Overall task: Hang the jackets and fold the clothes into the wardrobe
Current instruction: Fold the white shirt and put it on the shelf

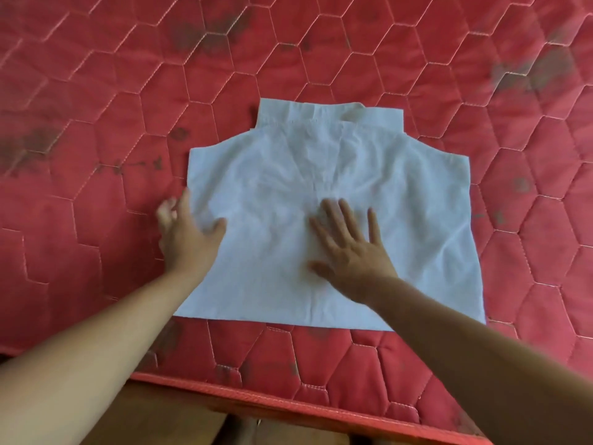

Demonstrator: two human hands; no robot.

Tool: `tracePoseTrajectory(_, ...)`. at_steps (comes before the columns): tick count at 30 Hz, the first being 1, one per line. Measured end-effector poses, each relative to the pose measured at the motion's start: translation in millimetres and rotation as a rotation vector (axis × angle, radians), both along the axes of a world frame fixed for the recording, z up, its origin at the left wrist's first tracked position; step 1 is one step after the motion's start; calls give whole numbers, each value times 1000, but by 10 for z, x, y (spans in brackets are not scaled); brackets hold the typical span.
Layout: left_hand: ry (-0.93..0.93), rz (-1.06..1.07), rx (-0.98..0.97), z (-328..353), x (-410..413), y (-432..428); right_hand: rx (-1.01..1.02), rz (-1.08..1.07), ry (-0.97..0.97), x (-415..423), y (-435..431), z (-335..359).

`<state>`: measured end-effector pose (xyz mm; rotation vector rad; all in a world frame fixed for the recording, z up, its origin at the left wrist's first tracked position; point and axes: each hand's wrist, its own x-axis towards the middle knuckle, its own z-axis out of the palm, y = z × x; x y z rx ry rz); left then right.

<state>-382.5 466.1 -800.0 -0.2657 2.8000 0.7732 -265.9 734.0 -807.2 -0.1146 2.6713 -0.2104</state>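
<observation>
While the white top (401,203) lies flat on the red quilted mattress (96,123), we see its long axis run from near to far, the high collar (327,114) pointing away from us and the hem (256,317) towards the mattress's near piped edge (288,401). Our right hand (349,252) lies palm down on the middle of the cloth, its grip slack, with the fingers straight and splayed. Our left hand (187,239) sits across the top's left edge: the thumb (218,225) rests on the fabric and the blurred fingers lie loosely spread on the mattress just beside it, the grip closed on nothing. Dark stains (205,30) mark the hexagon quilting, well apart from the top. Both forearms cross the near edge, the right one covering part of the hem. Below that edge shows brown wood (154,415).
</observation>
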Motion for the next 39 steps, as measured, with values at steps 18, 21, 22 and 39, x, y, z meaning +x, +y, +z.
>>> tracePoseTrajectory(18,-864,-36,670,1247,3,1199,-1171,-1090,-270,351,362,800)
tracePoseTrajectory(21,-808,-285,648,1290,287,1927,-1341,-1253,-314,537,733,898)
tracePoseTrajectory(22,-791,-382,632,1262,390,2160,-1382,-1330,-315,606,873,903)
tracePoseTrajectory(39,-111,-319,118,159,1042,1733,-625,-1077,-42,572,1306,464)
